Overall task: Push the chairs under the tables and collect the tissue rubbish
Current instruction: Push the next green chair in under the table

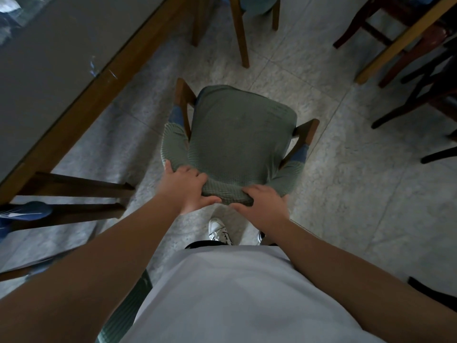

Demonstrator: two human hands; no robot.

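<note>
A wooden chair with a green cloth cover [237, 134] stands in the aisle right in front of me, its back toward me. Both hands grip the top of its backrest: my left hand [185, 189] on the left part, my right hand [262, 206] on the right part. The grey-topped table with a wooden edge [81, 105] runs along the left, apart from the chair. A crumpled white tissue [8, 7] lies on the table's far left corner, partly cut off by the frame.
Another wooden chair [239, 28] stands ahead. Dark wooden chairs [420, 90] and a yellow-edged table [400, 40] crowd the right side. Chair legs [74, 191] with a blue cover stick out at the left. Pale tiled floor [333, 169] lies between.
</note>
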